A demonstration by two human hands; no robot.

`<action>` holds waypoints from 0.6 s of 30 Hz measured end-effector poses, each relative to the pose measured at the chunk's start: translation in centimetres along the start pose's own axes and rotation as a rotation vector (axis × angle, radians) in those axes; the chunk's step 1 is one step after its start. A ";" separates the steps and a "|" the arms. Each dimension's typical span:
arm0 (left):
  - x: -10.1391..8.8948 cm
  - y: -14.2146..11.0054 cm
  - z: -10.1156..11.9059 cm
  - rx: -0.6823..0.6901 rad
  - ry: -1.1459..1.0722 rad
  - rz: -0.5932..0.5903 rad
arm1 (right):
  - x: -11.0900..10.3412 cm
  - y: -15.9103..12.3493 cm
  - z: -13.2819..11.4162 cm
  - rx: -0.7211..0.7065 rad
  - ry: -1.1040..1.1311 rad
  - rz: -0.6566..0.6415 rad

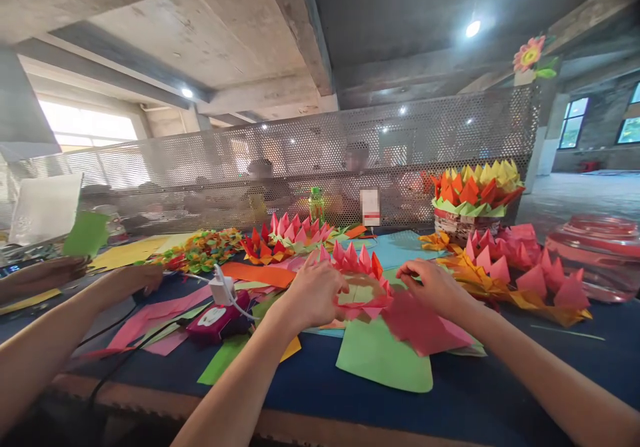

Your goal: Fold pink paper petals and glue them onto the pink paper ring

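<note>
A pink folded-paper lotus ring (361, 275) with pointed petals and a green centre stands on the dark blue table (320, 394). My left hand (313, 295) is closed on its left rim. My right hand (434, 286) pinches its right rim, fingers together. Under the ring lie a light green sheet (383, 360) and a red-pink sheet (417, 327).
A co-worker's arm and hand (131, 279) reach in from the left, by pink sheets and a white charger with cable (223, 290). Finished paper flowers (295, 234) line the back, with an orange-yellow one on a basket (475, 190). A pink-lidded jar (597, 254) and pink-orange flowers (520, 267) sit at right. A perforated metal screen (300, 160) closes off the far edge.
</note>
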State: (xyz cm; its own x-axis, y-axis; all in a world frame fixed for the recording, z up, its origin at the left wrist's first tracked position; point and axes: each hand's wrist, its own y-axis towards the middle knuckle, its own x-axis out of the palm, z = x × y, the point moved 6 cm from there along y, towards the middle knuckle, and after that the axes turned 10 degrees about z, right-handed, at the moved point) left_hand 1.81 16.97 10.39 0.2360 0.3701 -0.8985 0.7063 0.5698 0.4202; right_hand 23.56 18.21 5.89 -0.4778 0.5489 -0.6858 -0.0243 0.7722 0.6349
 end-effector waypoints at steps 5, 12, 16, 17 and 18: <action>0.8 0.3 1.1 0.038 0.021 0.016 | 0.8 -0.3 -0.7 -0.049 0.027 -0.057; 1.0 0.4 1.6 0.051 0.046 0.039 | 2.2 -0.7 -2.2 -0.241 0.046 -0.232; 1.0 0.2 1.3 0.047 0.058 0.077 | 2.4 -0.7 -1.9 -0.245 -0.015 -0.254; 1.1 0.2 1.2 0.047 0.063 0.091 | 2.4 -0.7 -1.9 -0.245 -0.030 -0.254; 1.1 0.2 1.0 0.050 0.062 0.106 | 2.4 -0.6 -1.9 -0.246 -0.045 -0.253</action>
State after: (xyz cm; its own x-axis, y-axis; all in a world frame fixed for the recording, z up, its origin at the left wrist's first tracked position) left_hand 2.93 16.76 9.36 0.2700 0.4717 -0.8394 0.7122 0.4889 0.5038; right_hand 20.78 18.41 4.54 -0.3909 0.3678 -0.8438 -0.3501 0.7884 0.5059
